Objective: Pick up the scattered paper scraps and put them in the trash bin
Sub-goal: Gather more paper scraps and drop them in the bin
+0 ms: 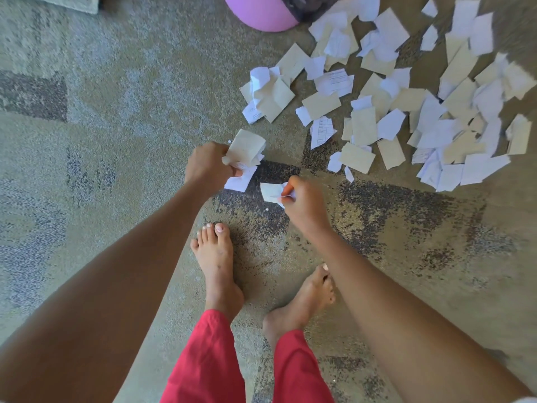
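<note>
Many white and tan paper scraps (406,91) lie spread over the carpet at the upper right. My left hand (207,165) grips a bunch of scraps (245,149), tan on top and white below, near the middle of the view. Just right of it, my right hand (302,202) pinches a small white scrap (270,191) close to the floor. The pink trash bin (258,11) with a dark liner stands at the top edge, left of the paper pile.
My bare feet (216,257) stand on the patterned grey-green carpet (101,126) just below the hands, with red trouser legs (209,359) at the bottom. A grey mat corner (72,2) shows at the top left.
</note>
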`<state>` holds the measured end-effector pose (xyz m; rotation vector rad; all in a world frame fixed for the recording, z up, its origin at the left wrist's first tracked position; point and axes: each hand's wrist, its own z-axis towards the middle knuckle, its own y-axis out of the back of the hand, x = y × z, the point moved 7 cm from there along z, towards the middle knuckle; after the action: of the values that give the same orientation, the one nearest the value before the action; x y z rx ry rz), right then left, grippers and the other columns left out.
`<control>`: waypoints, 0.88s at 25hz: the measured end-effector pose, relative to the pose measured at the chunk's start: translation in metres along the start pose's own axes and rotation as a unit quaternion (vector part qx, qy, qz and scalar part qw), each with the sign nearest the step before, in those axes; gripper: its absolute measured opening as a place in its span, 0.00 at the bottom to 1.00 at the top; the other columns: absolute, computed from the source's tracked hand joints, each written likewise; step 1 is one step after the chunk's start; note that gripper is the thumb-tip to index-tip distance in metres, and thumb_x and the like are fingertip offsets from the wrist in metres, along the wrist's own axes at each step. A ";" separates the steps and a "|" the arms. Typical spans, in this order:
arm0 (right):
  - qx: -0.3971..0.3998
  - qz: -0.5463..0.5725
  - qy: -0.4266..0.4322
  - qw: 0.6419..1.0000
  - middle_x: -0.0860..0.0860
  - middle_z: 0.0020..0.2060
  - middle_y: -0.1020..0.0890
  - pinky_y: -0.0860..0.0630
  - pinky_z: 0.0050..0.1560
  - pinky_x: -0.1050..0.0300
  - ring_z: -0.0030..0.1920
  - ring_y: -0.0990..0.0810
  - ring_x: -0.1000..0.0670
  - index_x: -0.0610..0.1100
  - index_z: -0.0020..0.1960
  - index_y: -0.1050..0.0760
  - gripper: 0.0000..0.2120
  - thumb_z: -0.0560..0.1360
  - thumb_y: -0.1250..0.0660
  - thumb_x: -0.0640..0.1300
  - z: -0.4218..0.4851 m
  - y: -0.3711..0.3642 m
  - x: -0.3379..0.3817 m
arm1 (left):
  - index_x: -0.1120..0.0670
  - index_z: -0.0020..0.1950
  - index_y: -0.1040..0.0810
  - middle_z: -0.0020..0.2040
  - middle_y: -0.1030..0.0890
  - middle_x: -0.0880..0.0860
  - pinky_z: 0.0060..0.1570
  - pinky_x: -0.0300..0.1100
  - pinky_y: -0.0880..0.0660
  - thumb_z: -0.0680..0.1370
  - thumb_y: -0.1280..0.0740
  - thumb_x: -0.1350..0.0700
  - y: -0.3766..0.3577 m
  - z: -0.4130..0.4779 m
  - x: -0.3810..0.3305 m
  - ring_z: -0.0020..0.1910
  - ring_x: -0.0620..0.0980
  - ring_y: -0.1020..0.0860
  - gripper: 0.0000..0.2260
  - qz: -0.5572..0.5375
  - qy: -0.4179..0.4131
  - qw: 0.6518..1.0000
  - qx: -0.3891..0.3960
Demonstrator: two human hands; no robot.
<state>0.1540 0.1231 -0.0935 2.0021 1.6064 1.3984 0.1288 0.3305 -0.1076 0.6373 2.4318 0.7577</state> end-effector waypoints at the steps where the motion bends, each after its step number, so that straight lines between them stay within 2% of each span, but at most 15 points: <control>1: -0.018 0.015 -0.004 1.000 0.41 0.45 0.17 0.19 0.45 0.49 0.45 0.18 0.43 0.37 0.42 0.23 0.05 0.69 0.28 0.31 0.001 0.014 0.002 | 0.51 0.58 0.17 0.46 0.17 0.56 0.39 0.43 0.29 0.67 0.22 0.55 0.009 -0.004 -0.005 0.42 0.55 0.22 0.19 -0.017 0.002 1.000 -0.006; 3: -0.059 0.033 -0.006 0.998 0.41 0.44 0.17 0.21 0.43 0.54 0.44 0.18 0.44 0.37 0.41 0.23 0.05 0.69 0.28 0.32 0.005 0.043 0.011 | 0.51 0.55 0.17 0.41 0.18 0.55 0.39 0.43 0.27 0.67 0.21 0.54 0.029 -0.013 -0.020 0.41 0.55 0.20 0.17 -0.054 0.001 0.998 -0.025; 5: -0.096 0.046 -0.007 0.994 0.42 0.44 0.17 0.27 0.42 0.61 0.44 0.19 0.45 0.38 0.41 0.23 0.05 0.69 0.27 0.34 0.008 0.073 0.024 | 0.53 0.53 0.16 0.40 0.18 0.54 0.39 0.43 0.27 0.67 0.21 0.55 0.054 -0.022 -0.041 0.40 0.54 0.19 0.16 -0.089 -0.016 0.995 -0.049; 11: -0.202 0.097 0.037 0.974 0.44 0.39 0.18 0.37 0.37 0.71 0.41 0.22 0.48 0.39 0.40 0.23 0.05 0.68 0.28 0.33 0.011 0.164 0.078 | 0.52 0.55 0.16 0.46 0.14 0.52 0.43 0.45 0.22 0.67 0.21 0.54 0.132 -0.053 -0.107 0.44 0.52 0.18 0.17 -0.169 -0.068 0.976 -0.120; 13: -0.240 0.109 0.062 0.963 0.45 0.37 0.19 0.36 0.37 0.73 0.39 0.24 0.51 0.39 0.40 0.23 0.05 0.68 0.28 0.32 0.010 0.194 0.097 | 0.51 0.54 0.16 0.46 0.15 0.50 0.43 0.43 0.23 0.67 0.21 0.54 0.158 -0.064 -0.127 0.45 0.50 0.18 0.16 -0.188 -0.086 0.968 -0.140; 17: -0.289 0.145 0.089 0.942 0.45 0.38 0.18 0.32 0.41 0.73 0.40 0.23 0.50 0.38 0.40 0.23 0.05 0.69 0.27 0.33 0.013 0.243 0.127 | 0.48 0.50 0.16 0.40 0.19 0.43 0.39 0.36 0.26 0.67 0.21 0.56 0.207 -0.079 -0.161 0.42 0.47 0.21 0.13 -0.252 -0.113 0.945 -0.176; 19: -0.309 0.155 0.091 0.934 0.46 0.38 0.19 0.27 0.43 0.63 0.41 0.22 0.48 0.38 0.40 0.23 0.05 0.69 0.27 0.34 0.022 0.262 0.139 | 0.50 0.52 0.16 0.41 0.19 0.42 0.39 0.34 0.26 0.67 0.21 0.56 0.226 -0.078 -0.178 0.42 0.44 0.21 0.14 -0.265 -0.136 0.935 -0.193; 20: -0.316 0.163 0.090 0.930 0.47 0.38 0.19 0.25 0.43 0.58 0.42 0.21 0.47 0.38 0.40 0.23 0.05 0.69 0.27 0.35 0.028 0.271 0.146 | 0.51 0.52 0.16 0.41 0.19 0.41 0.38 0.30 0.27 0.67 0.21 0.56 0.235 -0.076 -0.185 0.41 0.39 0.21 0.15 -0.267 -0.146 0.931 -0.201; 22: -0.337 0.171 0.095 0.921 0.48 0.37 0.19 0.26 0.41 0.54 0.41 0.21 0.45 0.38 0.40 0.24 0.05 0.69 0.28 0.35 0.041 0.286 0.160 | 0.52 0.52 0.16 0.38 0.21 0.36 0.34 0.23 0.30 0.68 0.22 0.57 0.249 -0.068 -0.197 0.37 0.31 0.24 0.13 -0.276 -0.155 0.923 -0.218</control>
<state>0.3609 0.1659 0.1606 1.7887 0.6631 1.9765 0.3081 0.3764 0.1598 -0.1025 1.9111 0.8348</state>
